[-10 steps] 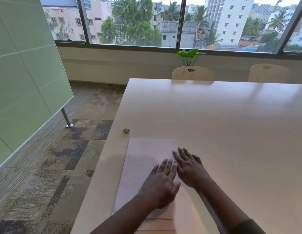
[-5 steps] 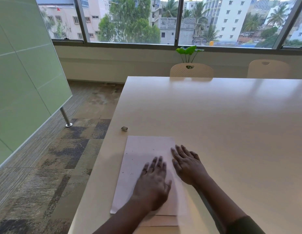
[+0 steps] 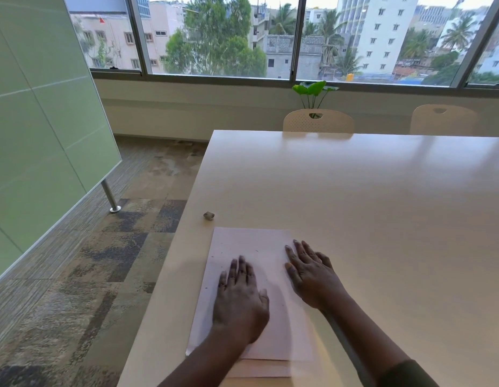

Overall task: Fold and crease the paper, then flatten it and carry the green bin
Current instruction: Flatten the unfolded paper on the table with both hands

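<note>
A person presses both palms on a folded sheet of paper near the bench corner. The left hand lies flat mid-sheet, the right hand on its right edge, fingers extended and slightly spread, gripping nothing. A small grey object sits just beyond.

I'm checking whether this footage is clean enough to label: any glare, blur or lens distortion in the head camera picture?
Head view: daylight from the windows leaves a soft sheen on the far table; wide-angle bending curves the window frames and green panel; the paper and both hands, left and right, look sharp, with faint shadows beside them.
</note>
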`<state>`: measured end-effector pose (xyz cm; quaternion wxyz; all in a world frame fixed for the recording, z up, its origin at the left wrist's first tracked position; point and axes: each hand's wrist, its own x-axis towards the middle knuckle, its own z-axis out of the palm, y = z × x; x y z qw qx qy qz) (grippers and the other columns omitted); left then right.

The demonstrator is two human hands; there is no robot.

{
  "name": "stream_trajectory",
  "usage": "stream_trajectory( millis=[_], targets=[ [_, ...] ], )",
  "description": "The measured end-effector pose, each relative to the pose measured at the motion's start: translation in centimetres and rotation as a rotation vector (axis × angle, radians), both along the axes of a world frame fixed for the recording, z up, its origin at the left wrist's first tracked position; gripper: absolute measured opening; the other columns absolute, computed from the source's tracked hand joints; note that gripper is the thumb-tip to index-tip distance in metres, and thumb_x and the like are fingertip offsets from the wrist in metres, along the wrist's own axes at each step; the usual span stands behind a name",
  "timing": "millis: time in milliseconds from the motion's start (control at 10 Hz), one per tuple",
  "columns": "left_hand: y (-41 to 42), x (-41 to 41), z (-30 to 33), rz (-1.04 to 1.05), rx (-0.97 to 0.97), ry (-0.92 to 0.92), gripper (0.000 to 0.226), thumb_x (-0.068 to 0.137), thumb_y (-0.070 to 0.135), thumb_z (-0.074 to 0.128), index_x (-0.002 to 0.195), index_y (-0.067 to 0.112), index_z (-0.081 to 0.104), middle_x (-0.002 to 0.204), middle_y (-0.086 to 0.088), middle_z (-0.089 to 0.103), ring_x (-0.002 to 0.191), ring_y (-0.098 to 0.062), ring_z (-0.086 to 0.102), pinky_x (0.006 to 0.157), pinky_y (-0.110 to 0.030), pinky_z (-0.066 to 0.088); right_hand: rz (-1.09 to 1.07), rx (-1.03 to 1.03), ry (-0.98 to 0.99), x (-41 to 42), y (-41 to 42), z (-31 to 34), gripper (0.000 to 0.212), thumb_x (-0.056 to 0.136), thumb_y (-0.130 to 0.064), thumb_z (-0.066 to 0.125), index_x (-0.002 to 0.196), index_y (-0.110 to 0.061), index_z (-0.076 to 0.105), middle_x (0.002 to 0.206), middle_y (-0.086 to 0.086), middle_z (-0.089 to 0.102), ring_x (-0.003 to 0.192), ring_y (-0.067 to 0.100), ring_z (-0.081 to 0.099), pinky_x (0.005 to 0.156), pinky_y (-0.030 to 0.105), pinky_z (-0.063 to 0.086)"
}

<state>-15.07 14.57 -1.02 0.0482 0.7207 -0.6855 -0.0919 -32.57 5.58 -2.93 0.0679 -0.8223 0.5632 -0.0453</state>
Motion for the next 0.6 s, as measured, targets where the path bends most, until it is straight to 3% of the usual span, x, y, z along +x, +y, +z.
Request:
stream_trajectory(
  millis=[100,300,500,600],
  targets=[
    [-1.0,-2.2,-0.1,-0.088,-0.048,0.043,0.067,0.1,0.043,0.018,0.153,0.011,-0.007,0.16,-0.008,-0.016,0.148,-0.019,-0.015,0.119,-0.037,-0.007,-0.034,0.001,0.0,1.2,-0.4,0.1,0.057,0.102,-0.045,0.015,0.155,-0.023,0.011,0.163,-0.002,0.002,0.149,0.012,-0.002,0.117,0.033,0.006],
    [-1.4,-2.7,-1.6,-0.101,-0.014,0.0,0.085,0.078,0.051,-0.012,0.153,0.011,-0.007,0.161,-0.009,-0.015,0.148,-0.019,-0.016,0.116,-0.037,-0.011,-0.062,0.023,0.015,1.7,-0.1,0.0,0.058,0.102,-0.045,0.013,0.155,-0.022,0.007,0.163,-0.002,0.001,0.149,0.012,-0.003,0.118,0.034,0.005],
    [-2.2,2.2,-1.2,0.182,-0.009,-0.03,0.068,0.098,0.04,0.017,0.152,0.008,-0.006,0.161,-0.012,-0.015,0.149,-0.022,-0.013,0.121,-0.041,-0.002,-0.062,0.027,-0.015,1.8,0.1,0.0,0.056,0.103,-0.043,0.013,0.155,-0.024,0.008,0.163,-0.003,0.0,0.149,0.011,-0.004,0.118,0.032,0.003],
    [-2.5,2.2,-0.7,0.192,-0.073,-0.025,0.067,0.098,0.036,0.019,0.153,0.005,-0.002,0.161,-0.015,-0.01,0.15,-0.025,-0.009,0.122,-0.041,-0.001,-0.061,0.02,-0.016,1.7,0.1,0.0,0.056,0.103,-0.043,0.012,0.155,-0.023,0.007,0.163,-0.003,0.0,0.149,0.011,-0.005,0.118,0.032,0.003]
  ],
)
